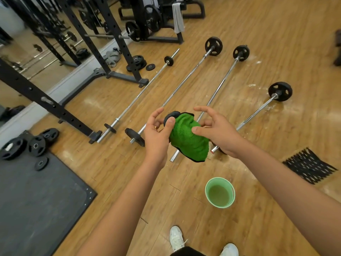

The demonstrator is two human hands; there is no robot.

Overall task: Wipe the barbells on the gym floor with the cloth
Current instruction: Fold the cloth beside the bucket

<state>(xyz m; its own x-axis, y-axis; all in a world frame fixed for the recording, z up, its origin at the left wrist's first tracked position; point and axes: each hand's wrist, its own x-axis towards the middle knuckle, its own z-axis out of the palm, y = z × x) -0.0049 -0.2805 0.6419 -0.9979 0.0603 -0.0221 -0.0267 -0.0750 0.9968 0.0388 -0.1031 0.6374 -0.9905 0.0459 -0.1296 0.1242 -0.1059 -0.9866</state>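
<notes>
A green cloth point(186, 137) with a dark edge hangs between my two hands, held above the floor. My left hand point(158, 130) pinches its left edge with thumb and fingers. My right hand point(214, 130) pinches the right side, its index finger raised. Several barbells lie side by side on the wooden floor: the leftmost barbell point(140, 93), a second barbell point(184, 80), a third barbell point(221, 85) partly hidden behind the cloth, and the rightmost barbell point(258, 111). Each carries small black plates at its ends.
A green bucket point(220, 192) of cloudy water stands on the floor in front of my white shoes point(176, 237). A black rubber mat point(36, 200) and loose plates point(36, 145) lie at left. Black rack frames point(60, 109) stand behind. A black mesh piece point(308, 165) lies right.
</notes>
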